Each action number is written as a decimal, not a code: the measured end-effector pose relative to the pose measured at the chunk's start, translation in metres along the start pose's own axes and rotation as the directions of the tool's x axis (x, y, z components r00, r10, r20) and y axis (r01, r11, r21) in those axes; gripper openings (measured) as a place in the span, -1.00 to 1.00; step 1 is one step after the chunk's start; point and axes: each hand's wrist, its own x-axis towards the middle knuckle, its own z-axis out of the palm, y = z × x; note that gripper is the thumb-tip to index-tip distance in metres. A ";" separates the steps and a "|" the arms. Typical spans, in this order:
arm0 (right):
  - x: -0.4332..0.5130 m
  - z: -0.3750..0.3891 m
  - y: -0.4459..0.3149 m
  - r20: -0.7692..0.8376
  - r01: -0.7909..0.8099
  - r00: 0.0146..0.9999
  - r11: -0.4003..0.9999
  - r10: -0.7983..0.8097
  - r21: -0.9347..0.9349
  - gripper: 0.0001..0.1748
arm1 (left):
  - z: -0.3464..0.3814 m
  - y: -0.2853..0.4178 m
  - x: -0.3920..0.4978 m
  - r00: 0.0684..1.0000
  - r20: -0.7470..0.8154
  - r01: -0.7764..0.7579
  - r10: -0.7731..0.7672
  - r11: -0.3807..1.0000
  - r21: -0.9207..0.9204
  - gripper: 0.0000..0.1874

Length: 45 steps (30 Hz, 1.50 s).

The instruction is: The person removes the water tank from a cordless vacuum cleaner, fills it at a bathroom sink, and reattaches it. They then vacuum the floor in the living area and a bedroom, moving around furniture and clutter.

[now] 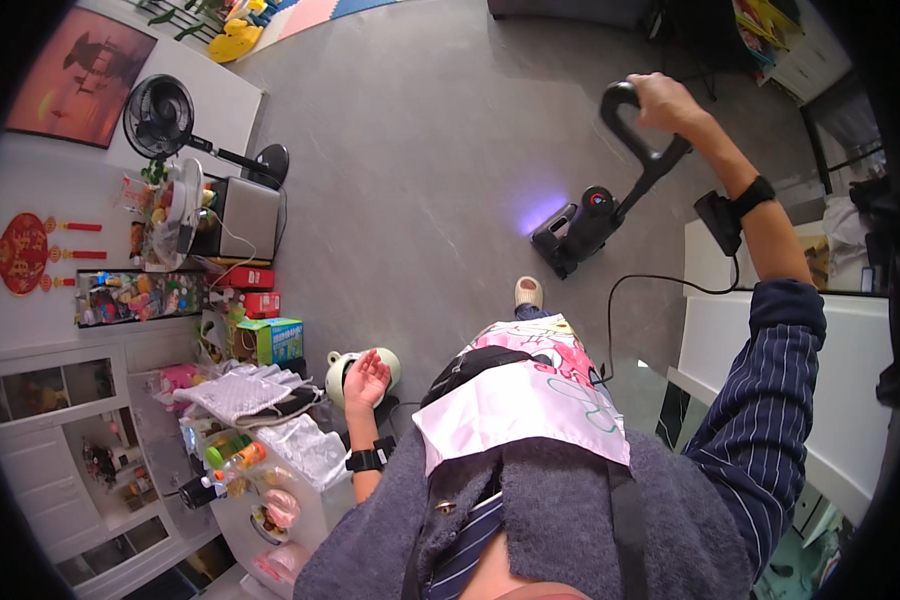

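Note:
My right hand is closed around the black loop handle of a cordless floor cleaner. The cleaner leans over the grey floor with its head down, and a violet light shines on the floor beside the head. A round display with a red ring glows on its body. My left hand is held palm up with fingers spread and slightly bent, with nothing in it. Behind that hand, lower down, is a pale green rounded appliance; whether they touch is hard to tell. A slippered foot shows below the apron.
At the left stand a black pedestal fan, a silver-fronted cabinet, red boxes and a green-blue carton. A cluttered table is at the lower left. White cabinets line the right. A dark sofa edge lies at the top.

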 end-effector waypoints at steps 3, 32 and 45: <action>0.037 -0.003 -0.033 0.040 0.151 0.988 0.988 -0.152 0.009 -0.65 | 0.029 -0.006 0.003 0.998 0.013 -0.060 0.060 0.998 -0.019 -0.82; 0.058 -0.012 0.019 0.019 0.344 0.928 0.875 -0.372 0.339 -0.62 | 0.101 -0.024 0.021 0.995 -0.088 -0.066 0.055 0.990 -0.128 -0.82; -0.178 0.092 0.167 0.261 -0.101 0.965 0.953 0.023 0.287 -0.72 | 0.088 -0.002 0.042 0.996 -0.088 -0.008 0.002 0.998 -0.061 -0.83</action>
